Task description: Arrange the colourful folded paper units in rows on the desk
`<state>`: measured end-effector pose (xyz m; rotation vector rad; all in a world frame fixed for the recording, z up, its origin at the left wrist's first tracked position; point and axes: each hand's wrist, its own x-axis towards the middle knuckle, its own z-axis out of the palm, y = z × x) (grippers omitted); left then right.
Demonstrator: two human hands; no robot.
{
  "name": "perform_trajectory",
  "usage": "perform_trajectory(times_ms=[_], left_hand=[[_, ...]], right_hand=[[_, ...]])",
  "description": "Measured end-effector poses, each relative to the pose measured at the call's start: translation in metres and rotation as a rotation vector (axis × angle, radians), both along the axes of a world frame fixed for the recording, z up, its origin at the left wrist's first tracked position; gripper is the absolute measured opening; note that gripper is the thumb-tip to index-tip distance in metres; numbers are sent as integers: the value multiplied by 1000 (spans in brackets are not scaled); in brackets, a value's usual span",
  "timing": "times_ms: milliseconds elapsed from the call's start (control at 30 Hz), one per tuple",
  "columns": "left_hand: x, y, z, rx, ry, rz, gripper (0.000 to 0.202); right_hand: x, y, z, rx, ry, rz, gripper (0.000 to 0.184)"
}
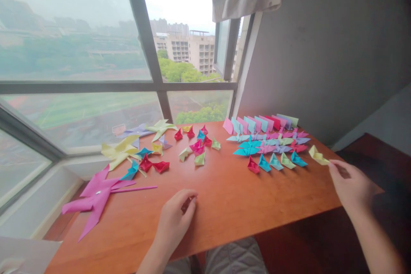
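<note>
My right hand (pixel 353 184) pinches one end of a pale yellow folded paper boat (pixel 317 155) between thumb and fingers, over the table's right side. The boat is just right of a row of small paper boats, where a blue boat (pixel 299 159) is nearest. My left hand (pixel 180 214) rests near the front middle of the table (pixel 231 205), its fingers curled in toward the thumb with nothing seen in them. Other boats in that row include a red boat (pixel 253 165) and a light green boat (pixel 287 161).
Behind the row are folded paper cranes (pixel 247 147) and a line of standing paper cards (pixel 257 124). Loose boats (pixel 198 146) are scattered at centre-left. A magenta pinwheel (pixel 98 197) and a yellow pinwheel (pixel 120 150) lie at left. Windows and a grey wall (pixel 308 51) border the table.
</note>
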<state>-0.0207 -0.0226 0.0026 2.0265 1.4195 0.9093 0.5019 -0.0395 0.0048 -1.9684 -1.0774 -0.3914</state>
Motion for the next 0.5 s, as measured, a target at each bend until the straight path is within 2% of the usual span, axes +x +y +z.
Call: perform_trajectory(times_ms=[100, 233, 500], left_hand=[[1, 1, 1, 3, 2, 4, 19], [0, 1, 2, 10, 0, 1, 19], [-1, 1, 2, 4, 9, -1, 21]], right_hand=[[20, 4, -17, -72, -83, 8, 37], [29, 12, -33, -134, -137, 18, 35], [30, 20, -43, -235, -111, 3, 32]])
